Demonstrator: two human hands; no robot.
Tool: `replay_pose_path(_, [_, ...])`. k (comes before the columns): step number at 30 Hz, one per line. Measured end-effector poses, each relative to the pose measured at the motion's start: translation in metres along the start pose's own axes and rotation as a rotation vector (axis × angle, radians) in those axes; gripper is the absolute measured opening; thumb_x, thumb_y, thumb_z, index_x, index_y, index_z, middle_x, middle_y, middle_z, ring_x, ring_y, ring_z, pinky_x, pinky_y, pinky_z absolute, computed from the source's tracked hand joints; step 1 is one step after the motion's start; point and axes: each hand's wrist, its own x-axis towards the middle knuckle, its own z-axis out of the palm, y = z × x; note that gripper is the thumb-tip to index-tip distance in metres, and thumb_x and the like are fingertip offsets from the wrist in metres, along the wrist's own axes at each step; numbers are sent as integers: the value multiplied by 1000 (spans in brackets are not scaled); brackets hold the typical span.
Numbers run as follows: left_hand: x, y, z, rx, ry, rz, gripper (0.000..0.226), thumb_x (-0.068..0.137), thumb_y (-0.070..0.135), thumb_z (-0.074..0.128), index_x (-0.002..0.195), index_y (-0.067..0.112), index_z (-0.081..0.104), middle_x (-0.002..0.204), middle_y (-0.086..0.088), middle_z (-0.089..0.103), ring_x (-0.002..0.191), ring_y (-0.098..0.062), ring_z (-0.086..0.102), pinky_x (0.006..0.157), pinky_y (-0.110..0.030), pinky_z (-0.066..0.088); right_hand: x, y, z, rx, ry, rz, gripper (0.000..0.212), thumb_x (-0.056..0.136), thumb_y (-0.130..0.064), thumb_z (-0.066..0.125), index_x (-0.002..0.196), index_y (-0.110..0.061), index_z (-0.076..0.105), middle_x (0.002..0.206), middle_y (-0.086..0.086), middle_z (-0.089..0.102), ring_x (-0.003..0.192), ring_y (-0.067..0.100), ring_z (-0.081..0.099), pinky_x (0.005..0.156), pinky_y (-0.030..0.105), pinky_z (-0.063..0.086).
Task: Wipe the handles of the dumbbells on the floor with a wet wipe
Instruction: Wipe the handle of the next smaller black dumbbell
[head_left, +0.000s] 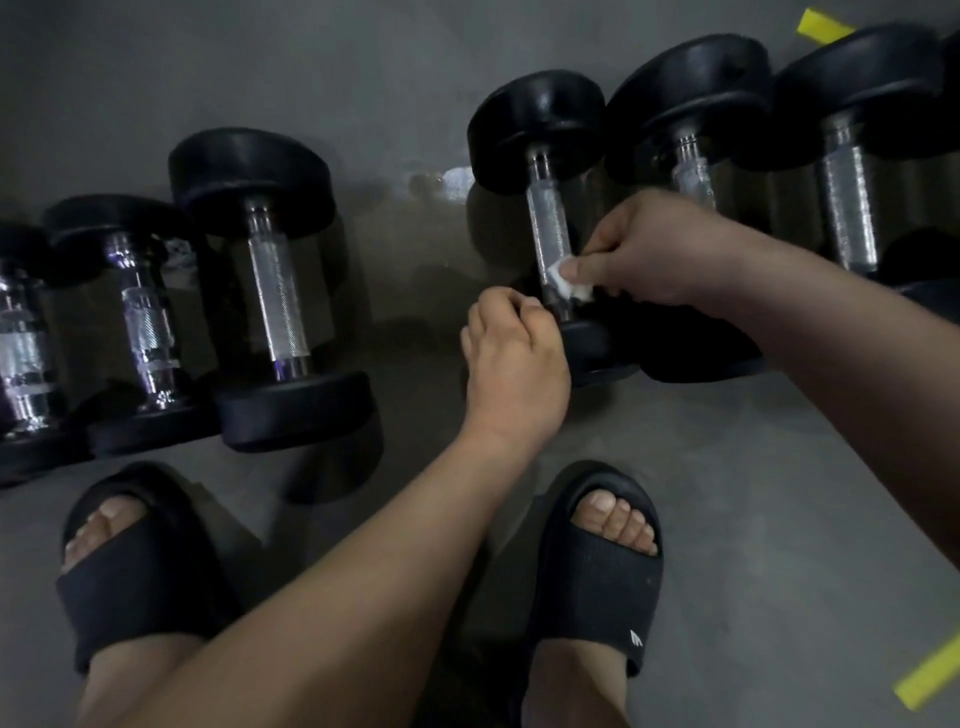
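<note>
So the right hand (654, 254) is pinching a small white wet wipe (566, 280) between thumb and fingertips and pressing it against the lower part of the knurled handle (549, 218) on the fourth dumbbell (537, 130) from the left. The wipe is sitting right on the metal, near the end closest to the person.

The left hand (514, 358) is hanging out just beside the wipe, at the near end of that same handle. Its knuckles are facing up and its fingers are curling inward over the near head (597, 348). Honestly I can't tell if it's actually gripping anything, since the fingertips are tucked out of sight.

All the dumbbells are lying on the grey floor (779, 493) in a row, handles pointing away from the person. Three are sitting close together on the left, the small one (23, 332), the next one (150, 322) and a bigger one (275, 296). Then there's a gap, and two more are crowding in on the right, one (693, 176) just beside the dumbbell getting wiped and one (844, 208) partly behind the right arm.

Down below, both feet are wearing black slides, left slide (140, 571) and right slide (597, 577). Strips of yellow tape are showing at the top right corner (823, 26) and the bottom right edge (930, 675).
</note>
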Motion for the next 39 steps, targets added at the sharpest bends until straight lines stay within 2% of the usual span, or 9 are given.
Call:
replay_pose_path(7, [0,-6,8,-102,78,7,12,105,22,39,101,16,49,112,-3,51,109,-17,42,95,-25,29,-6,-2,-5,-194,-112,-59,38,82,-52,77,71,-16,74,57,-1,64,53,11,57,53,24,38])
replay_pose_path(12, [-2,-9,13,-139,157,55,16,99,28,35,96,17,47,105,-3,51,104,-18,44,95,-31,35,-7,-6,-4,-260,-147,-67,48,82,-55,76,65,-10,69,47,0,55,49,15,51,50,26,38])
replay_pose_path(17, [-1,-10,11,-134,143,74,15,97,30,33,93,21,45,98,4,48,98,-14,45,88,-24,34,-3,-7,-12,-374,-277,-140,30,90,-49,69,86,-21,78,78,1,73,76,17,68,78,33,56])
replay_pose_path(22, [-2,-10,10,-136,142,72,13,97,31,33,91,26,43,94,9,47,95,-15,47,86,-30,39,5,-5,-11,-356,-320,-98,14,91,-29,68,83,-24,77,64,-6,69,68,11,66,60,23,47])
replay_pose_path(26, [-2,-10,10,-138,143,74,14,97,32,33,92,25,44,96,5,49,94,-17,48,85,-35,42,12,1,2,-306,-300,-39,15,90,-11,63,83,-18,74,71,-8,70,69,6,63,53,15,43])
replay_pose_path(29, [-1,-10,8,-137,132,61,11,97,32,33,89,34,41,96,7,48,95,-16,48,86,-34,42,8,3,-5,-230,-298,-15,10,91,-24,70,83,-23,75,69,-10,69,67,4,61,51,16,42])
replay_pose_path(33, [-3,-9,7,-137,120,50,12,97,33,33,87,36,39,97,9,48,97,-15,48,86,-30,40,-9,-2,-14,-86,-262,-16,29,79,-52,80,76,-24,74,67,-6,70,61,6,60,55,23,43])
replay_pose_path(37, [2,-10,0,-218,49,-32,12,101,28,43,92,30,50,99,2,57,96,-15,54,85,-32,45,-9,-4,2,-47,-107,-17,38,70,-50,88,77,-18,69,67,-3,69,57,9,57,52,23,42])
replay_pose_path(39, [6,-9,-9,-308,14,-69,8,101,20,53,97,24,59,95,4,63,89,-7,59,81,-25,47,-9,-2,4,-36,-96,-44,38,72,-49,87,78,-16,68,66,-1,67,57,9,55,53,25,42])
